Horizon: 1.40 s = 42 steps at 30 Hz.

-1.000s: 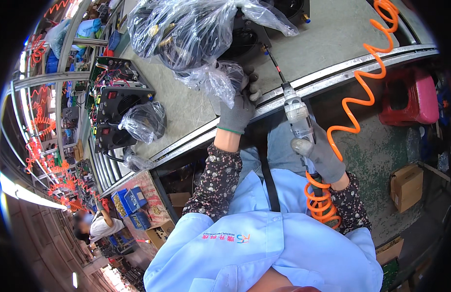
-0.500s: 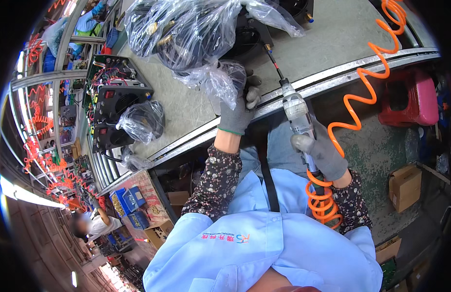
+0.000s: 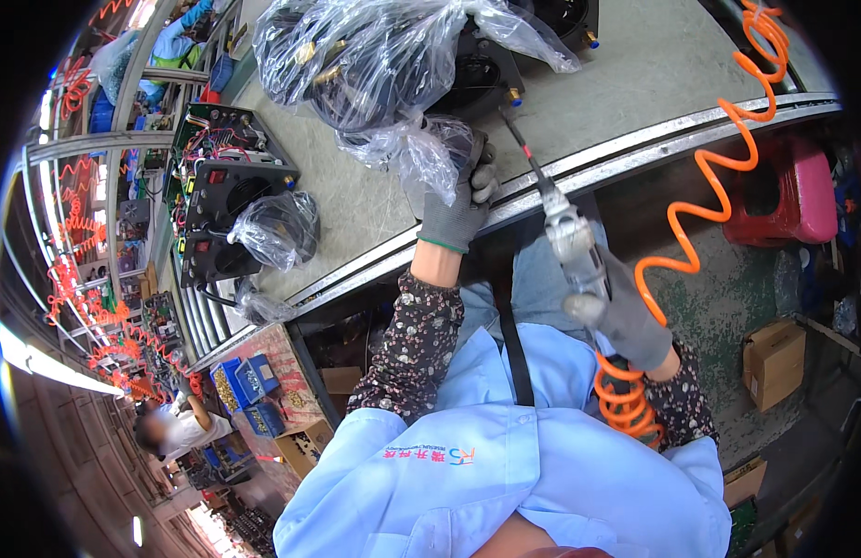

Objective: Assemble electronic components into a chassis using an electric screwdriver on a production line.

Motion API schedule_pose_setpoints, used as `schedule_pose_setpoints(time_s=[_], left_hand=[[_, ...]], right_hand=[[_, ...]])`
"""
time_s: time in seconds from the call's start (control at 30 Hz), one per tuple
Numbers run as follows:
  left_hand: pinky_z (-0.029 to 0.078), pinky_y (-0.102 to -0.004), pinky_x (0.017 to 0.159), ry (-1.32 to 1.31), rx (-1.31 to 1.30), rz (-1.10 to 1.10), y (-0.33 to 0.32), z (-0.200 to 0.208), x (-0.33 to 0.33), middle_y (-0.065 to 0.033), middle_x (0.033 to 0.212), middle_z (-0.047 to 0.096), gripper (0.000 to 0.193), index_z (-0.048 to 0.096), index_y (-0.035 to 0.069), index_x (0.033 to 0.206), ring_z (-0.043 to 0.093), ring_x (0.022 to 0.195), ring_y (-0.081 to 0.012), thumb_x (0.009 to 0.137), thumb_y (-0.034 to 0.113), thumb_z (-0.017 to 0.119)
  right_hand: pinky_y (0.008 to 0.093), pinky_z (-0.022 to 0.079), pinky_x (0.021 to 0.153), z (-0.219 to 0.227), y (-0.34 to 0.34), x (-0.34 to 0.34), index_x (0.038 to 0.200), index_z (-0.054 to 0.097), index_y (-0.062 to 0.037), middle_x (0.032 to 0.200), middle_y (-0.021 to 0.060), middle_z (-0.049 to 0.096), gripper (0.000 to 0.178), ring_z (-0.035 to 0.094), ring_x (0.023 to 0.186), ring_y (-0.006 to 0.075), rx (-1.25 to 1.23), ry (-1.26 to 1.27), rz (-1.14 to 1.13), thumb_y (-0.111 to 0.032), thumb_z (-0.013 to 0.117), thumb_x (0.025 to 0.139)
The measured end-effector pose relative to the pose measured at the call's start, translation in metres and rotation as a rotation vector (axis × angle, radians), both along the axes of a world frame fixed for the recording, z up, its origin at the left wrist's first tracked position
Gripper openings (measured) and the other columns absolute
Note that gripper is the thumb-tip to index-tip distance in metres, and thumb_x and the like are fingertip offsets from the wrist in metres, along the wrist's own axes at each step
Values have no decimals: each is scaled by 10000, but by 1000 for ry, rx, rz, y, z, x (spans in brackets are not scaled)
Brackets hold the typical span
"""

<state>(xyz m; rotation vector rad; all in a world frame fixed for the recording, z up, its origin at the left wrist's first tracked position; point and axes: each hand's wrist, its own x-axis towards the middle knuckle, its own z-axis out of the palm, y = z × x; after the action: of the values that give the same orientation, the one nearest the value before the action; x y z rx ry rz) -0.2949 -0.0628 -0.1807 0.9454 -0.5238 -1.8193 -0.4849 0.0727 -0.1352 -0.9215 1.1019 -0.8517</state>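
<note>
My right hand (image 3: pixel 630 316), in a grey glove, is closed around a silver-grey air screwdriver (image 3: pixel 572 237). Its long thin bit points up and left, its tip just short of a brass fitting (image 3: pixel 514 97) on a black housing with a round opening (image 3: pixel 472 79). Clear plastic bagging (image 3: pixel 384 65) drapes over the housing and its neighbours. My left hand (image 3: pixel 458 200), also gloved, rests at the bench edge against the loose end of the bagging. Its fingers are curled in, and whatever they grip is hidden.
An orange coiled hose (image 3: pixel 686 232) runs from the screwdriver's end up to the top right. Left on the bench (image 3: pixel 356 209) stand black units with exposed wiring (image 3: pixel 231 186). Blue parts bins (image 3: pixel 254 377) are lower left. A pink container (image 3: pixel 807 191) and cardboard box (image 3: pixel 773 363) sit right.
The screwdriver has drawn back and its tip has come away from the brass fitting. My right hand moved slightly down and right with it. My left hand has stayed nearly in place.
</note>
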Motion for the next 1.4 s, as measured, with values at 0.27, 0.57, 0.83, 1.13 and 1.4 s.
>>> schedule_pose_setpoints(time_s=[0.27, 0.57, 0.83, 1.13, 1.4], left_hand=[[229, -171, 340, -24, -47, -90, 0, 9, -1, 2, 628, 443, 209, 512, 47, 885, 319, 408, -51, 823, 230, 588], [226, -175, 330, -360, -244, -122, 6, 13, 1, 3, 554, 436, 246, 523, 43, 807, 332, 375, -49, 806, 273, 609], [223, -165, 334, -409, -202, -264, 8, 19, 9, -5, 575, 478, 208, 526, 46, 786, 350, 379, -35, 798, 237, 610], [242, -161, 357, -278, -220, -304, 7, 21, 3, 20, 532, 424, 243, 534, 44, 824, 327, 383, -38, 818, 282, 582], [235, -169, 383, -280, -164, -381, 9, 25, 3, 43, 494, 383, 398, 548, 38, 897, 294, 386, -39, 849, 429, 489]], right_hand=[[307, 424, 731, -2, 24, 0, 1092, 446, 4, 906, 113, 544, 609, 511, 802, 170, -17, 9, 70, -338, 709, 663], [300, 413, 768, -7, 28, -9, 1114, 445, 9, 933, 103, 544, 598, 503, 859, 162, 32, -83, 160, -322, 686, 678], [293, 404, 761, 2, 29, -28, 1093, 462, 20, 909, 95, 528, 619, 488, 837, 158, 115, -198, 256, -383, 672, 673], [306, 412, 759, -14, 39, -12, 1104, 445, 22, 938, 114, 535, 635, 502, 860, 174, -41, -124, 142, -370, 688, 668], [308, 415, 787, 1, 31, -9, 1132, 431, 12, 983, 123, 533, 650, 511, 884, 180, 57, -207, 138, -349, 700, 664]])
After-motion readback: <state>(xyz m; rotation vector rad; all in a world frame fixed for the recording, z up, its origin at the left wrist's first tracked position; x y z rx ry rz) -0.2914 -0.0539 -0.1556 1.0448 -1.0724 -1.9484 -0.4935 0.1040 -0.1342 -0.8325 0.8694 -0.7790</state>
